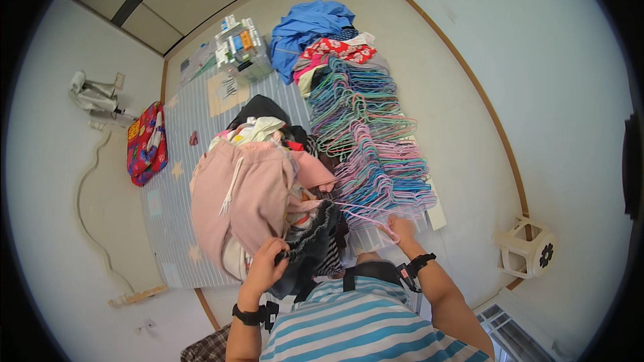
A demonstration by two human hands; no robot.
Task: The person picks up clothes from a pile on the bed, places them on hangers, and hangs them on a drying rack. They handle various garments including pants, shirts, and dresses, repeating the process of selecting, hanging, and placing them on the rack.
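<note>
Fingers of your left hand point(268, 261), at seven o'clock from the middle of the view, are closed on the edge of a dark garment point(312, 245) with a gathered band, which lies at six o'clock; your right hand point(401, 228), at four o'clock, grips a pink hanger point(364, 217) that points toward ten o'clock, its far end near the clothes, though you cannot tell from here whether it touches them; just beyond that hand, from one to four o'clock, a long row of hangers point(376, 141) lies overlapped, mostly green and purple at the far end, pink and blue nearer you; at nine o'clock a pink garment point(251, 181) with a white drawstring tops the heap on a striped sheet point(178, 214); at twelve you have a blue cloth point(302, 30), at eleven a clear box point(251, 67) of small packages, and farther out at four a pale stool point(526, 248)
</note>
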